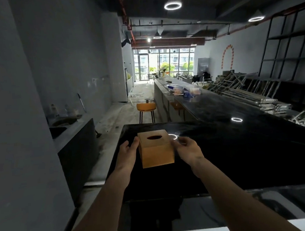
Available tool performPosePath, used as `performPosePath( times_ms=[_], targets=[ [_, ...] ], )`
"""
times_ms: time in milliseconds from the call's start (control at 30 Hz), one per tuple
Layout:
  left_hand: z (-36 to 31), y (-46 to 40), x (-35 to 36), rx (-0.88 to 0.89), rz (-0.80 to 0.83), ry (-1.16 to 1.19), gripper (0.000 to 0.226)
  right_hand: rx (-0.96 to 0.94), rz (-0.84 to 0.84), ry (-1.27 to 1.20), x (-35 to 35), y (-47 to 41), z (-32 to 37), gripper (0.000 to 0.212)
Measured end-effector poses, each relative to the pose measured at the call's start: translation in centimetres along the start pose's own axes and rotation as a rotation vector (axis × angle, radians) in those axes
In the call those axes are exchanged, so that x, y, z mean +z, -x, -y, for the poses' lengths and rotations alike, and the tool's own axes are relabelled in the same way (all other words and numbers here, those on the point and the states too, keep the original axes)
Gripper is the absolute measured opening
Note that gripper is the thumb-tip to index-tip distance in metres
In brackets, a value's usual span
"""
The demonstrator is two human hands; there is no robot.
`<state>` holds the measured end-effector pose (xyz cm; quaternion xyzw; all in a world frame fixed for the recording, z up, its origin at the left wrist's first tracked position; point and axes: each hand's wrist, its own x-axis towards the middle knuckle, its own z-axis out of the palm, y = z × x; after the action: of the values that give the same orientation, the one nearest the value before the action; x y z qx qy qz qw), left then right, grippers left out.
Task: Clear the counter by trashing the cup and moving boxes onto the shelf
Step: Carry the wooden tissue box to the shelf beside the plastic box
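You were on the box step: the wooden box sat on the black desk near its left end, slot facing up. Your left hand had its grip spread against the box's left side, fingertips touching; your right hand was cupped at the right side, contact there hard to confirm. No lift visible. Next move, my read: squeeze both sides evenly, raise it level, carry to the shelf. No cup in view.

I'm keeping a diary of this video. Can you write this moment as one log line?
step: grasping box | object: tan wooden tissue box with oval slot on glossy black counter | left hand: at left side | right hand: at right side | lifted: cannot tell
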<state>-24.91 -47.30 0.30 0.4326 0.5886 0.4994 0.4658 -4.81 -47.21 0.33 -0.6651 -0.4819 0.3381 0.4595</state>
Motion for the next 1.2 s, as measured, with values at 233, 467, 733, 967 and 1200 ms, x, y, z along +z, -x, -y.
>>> performPosePath(
  times_ms=[233, 467, 733, 967, 1200],
  targets=[
    [0.8, -4.0, 2.3, -0.071, 0.094, -0.02, 0.055, 0.059, 0.126, -0.096, 2.3, -4.6, -1.5, 0.059],
    [0.6, -0.1, 2.4, -0.053, -0.009, -0.044, 0.048, 0.004, 0.183, -0.106, 1.1, -3.5, -1.3, 0.044],
    [0.9, 8.5, -3.8, 0.009, -0.282, 0.051, 0.045, -0.122, 0.349, -0.07, 4.1, 3.8, 2.4, 0.04],
    [3.2, 20.2, -16.4, -0.004, -0.59, 0.15, 0.046, -0.245, 0.643, -0.036, 12.5, 17.3, 6.0, 0.026],
    [7.6, 38.6, -31.2, 0.025, -0.919, 0.209, 0.026, -0.339, 0.961, -0.024, 22.0, 37.9, 8.5, 0.014]
  ],
)
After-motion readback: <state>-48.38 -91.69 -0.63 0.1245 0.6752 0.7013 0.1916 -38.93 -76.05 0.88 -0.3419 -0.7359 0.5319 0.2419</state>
